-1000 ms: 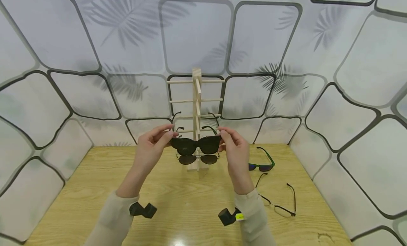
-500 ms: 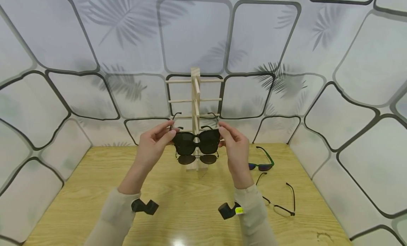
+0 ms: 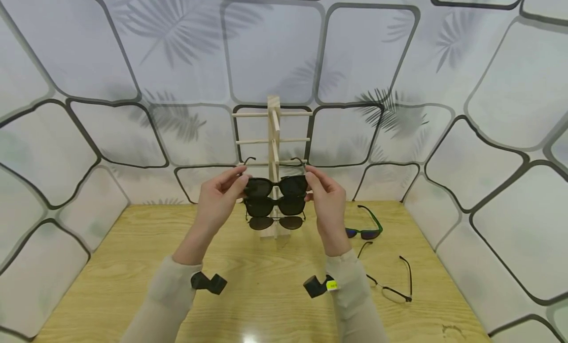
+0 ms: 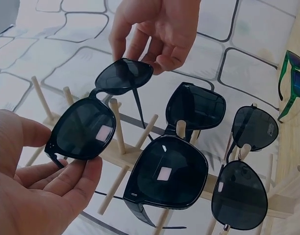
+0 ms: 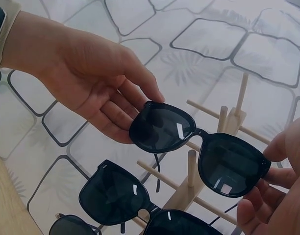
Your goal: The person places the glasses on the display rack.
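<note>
Black sunglasses [image 3: 259, 187] are held level between both hands in front of a wooden eyewear stand [image 3: 274, 104]. My left hand [image 3: 217, 201] pinches one end of the frame between thumb and fingers. At the opposite end, my right hand [image 3: 328, 201] grips the hinge corner the same way. Just below, a second black pair [image 4: 165, 171] sits on the stand, and under that hang aviator sunglasses [image 4: 239, 195] with thin metal rims. In the right wrist view, the held sunglasses [image 5: 162, 128] are near a wooden peg, their temples pointing back toward the stand.
Bare wooden pegs [image 3: 253, 142] stick out on both sides of the stand's upper part. Green-framed sunglasses [image 3: 370, 233] lie on the wooden table [image 3: 146, 264] to the right. Nearer, clear-lensed glasses [image 3: 394, 293] rest with temples spread. Patterned panels [image 3: 275, 52] surround the table.
Both hands have risen with the held sunglasses. These overlapped the second black pair earlier and now show above it.
</note>
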Tool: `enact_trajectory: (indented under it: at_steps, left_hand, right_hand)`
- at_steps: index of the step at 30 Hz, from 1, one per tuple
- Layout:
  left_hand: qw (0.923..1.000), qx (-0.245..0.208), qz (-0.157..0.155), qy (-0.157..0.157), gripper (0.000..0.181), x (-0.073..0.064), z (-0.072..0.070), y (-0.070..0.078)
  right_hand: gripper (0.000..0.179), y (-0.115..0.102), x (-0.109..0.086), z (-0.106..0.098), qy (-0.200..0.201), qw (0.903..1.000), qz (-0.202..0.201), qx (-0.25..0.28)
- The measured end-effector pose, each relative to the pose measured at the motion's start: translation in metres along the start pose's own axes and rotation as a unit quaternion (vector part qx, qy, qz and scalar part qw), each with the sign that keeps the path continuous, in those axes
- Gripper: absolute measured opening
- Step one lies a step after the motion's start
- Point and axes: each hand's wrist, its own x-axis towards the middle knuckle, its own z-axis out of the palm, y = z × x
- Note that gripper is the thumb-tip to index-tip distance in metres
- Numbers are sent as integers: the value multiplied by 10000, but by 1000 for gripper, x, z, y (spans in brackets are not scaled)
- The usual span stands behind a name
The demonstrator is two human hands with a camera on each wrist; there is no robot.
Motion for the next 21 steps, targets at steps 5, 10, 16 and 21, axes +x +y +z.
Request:
enact_trajectory:
  at_steps: [5, 10, 16, 21]
  left_hand:
    - [10000, -29, -8, 27, 41, 2, 1, 0]
    - [10000, -16, -43, 31, 43, 4, 2, -1]
    - [9999, 39, -94, 30, 43, 8, 3, -4]
    - [9999, 17, -116, 59, 43, 10, 4, -7]
  right_hand:
    - [27, 3, 5, 1, 16, 10000, 71, -48]
    - [28, 3, 7, 2, 40, 9998, 165, -141]
    - [33, 4, 9, 3, 6, 9995, 179, -254]
    - [33, 7, 11, 2, 30, 9994, 174, -295]
